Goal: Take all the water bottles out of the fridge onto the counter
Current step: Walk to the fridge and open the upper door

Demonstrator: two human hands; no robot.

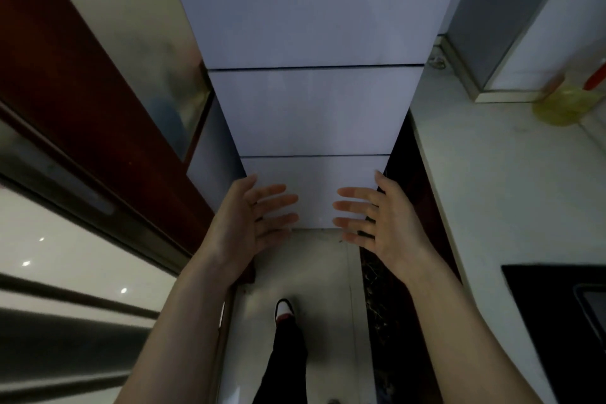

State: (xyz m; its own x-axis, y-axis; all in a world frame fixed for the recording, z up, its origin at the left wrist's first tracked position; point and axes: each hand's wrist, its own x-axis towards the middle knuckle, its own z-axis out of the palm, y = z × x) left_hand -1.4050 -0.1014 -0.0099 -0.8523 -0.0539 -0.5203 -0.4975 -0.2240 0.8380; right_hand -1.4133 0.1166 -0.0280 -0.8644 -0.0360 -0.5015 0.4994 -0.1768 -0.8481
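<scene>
Facing the tall pale-grey fridge (pixel 314 108) that fills the centre of the frame, the person has every door panel closed, so no water bottles show (presumably they sit inside). The left hand (pixel 252 220) and right hand (pixel 377 216) hover before the lowest panel, fingers straight and spread, holding nothing. The step in hand looks like opening a door: better to hook fingers behind a panel's side edge and pull steadily. Room is narrow. A dark red-brown wooden frame (pixel 98 128) crowds the left, and the white stone counter (pixel 485 174) at right runs close beside the fridge, offering bare surface near a yellow bottle (pixel 560 102).
</scene>
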